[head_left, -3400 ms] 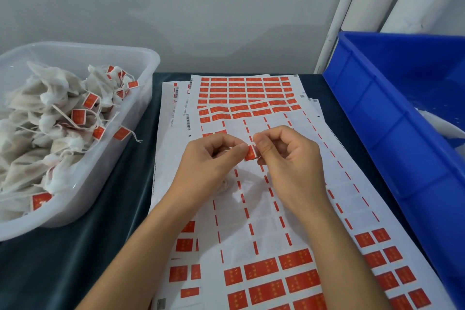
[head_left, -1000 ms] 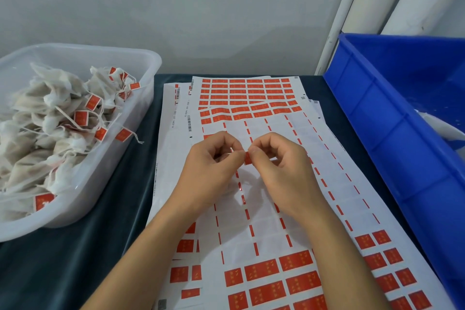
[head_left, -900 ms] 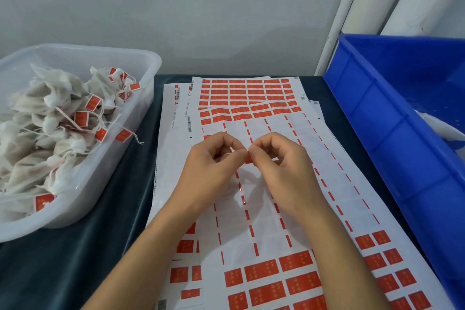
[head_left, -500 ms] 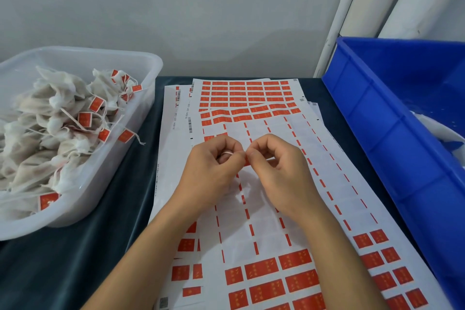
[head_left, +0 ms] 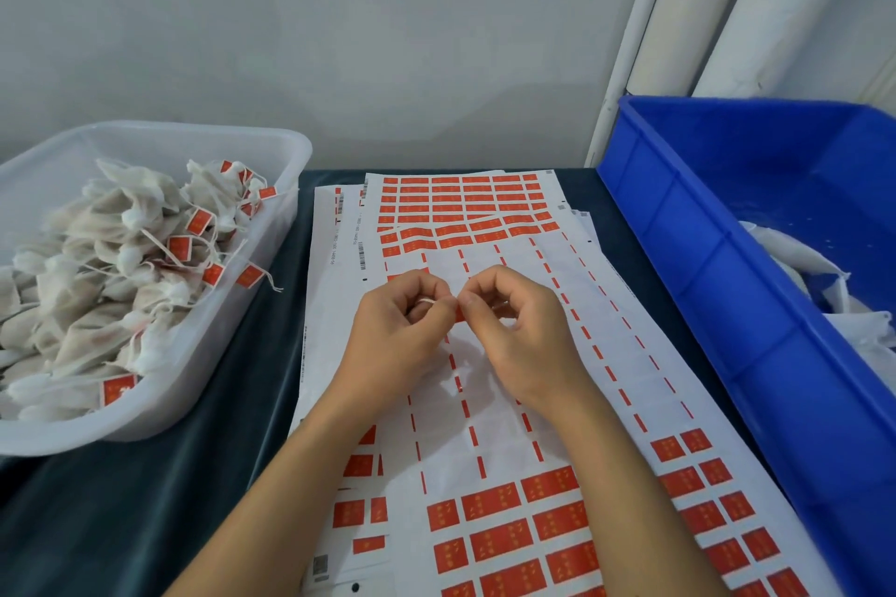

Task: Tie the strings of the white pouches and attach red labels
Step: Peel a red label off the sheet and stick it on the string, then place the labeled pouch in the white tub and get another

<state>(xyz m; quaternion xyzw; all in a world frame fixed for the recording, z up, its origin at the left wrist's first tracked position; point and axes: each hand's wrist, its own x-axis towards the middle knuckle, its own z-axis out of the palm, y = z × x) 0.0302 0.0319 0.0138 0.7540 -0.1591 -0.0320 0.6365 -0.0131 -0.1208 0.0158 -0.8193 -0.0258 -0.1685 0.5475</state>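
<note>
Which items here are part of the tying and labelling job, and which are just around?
In use: left hand, right hand, string, red label, label sheets, clear tub of labelled pouches.
Just around: blue crate, white pipes, dark cloth.

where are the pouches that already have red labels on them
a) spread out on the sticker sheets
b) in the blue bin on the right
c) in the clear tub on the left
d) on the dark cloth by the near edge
c: the labelled pouches are heaped in the clear tub on the left, red labels showing on their strings.
</note>
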